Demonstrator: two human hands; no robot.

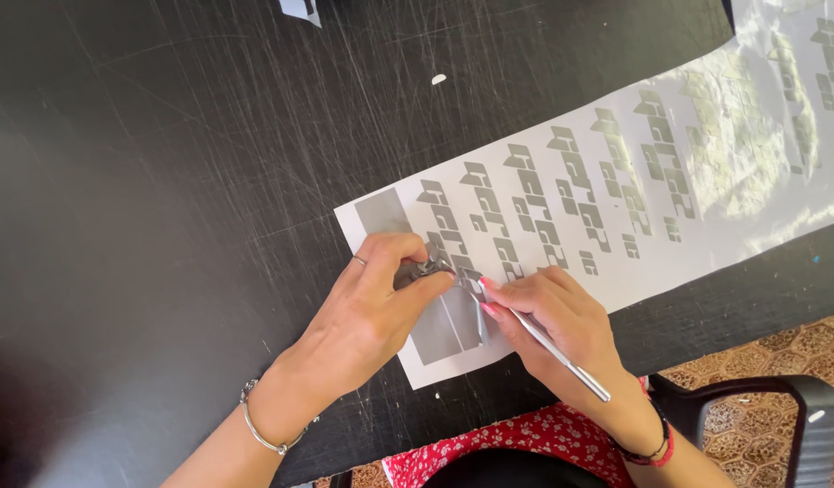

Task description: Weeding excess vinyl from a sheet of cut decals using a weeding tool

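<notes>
Two bare hands work near the front edge of a black, scratched table. On the table lies a long white sticker sheet, running from the front edge up toward the far right corner and carrying rows of grey cut shapes. An office chair arm shows below the table's front edge at the right, over a patterned floor.

At the sheet's near end, the left hand pinches a crumpled strip of grey film between thumb and fingers, still joined to the sheet. It wears a ring, and a silver bracelet circles the wrist. Just beside it, the right hand grips a thin silver metal tool like a pen, its tip on the sheet by the film.
</notes>
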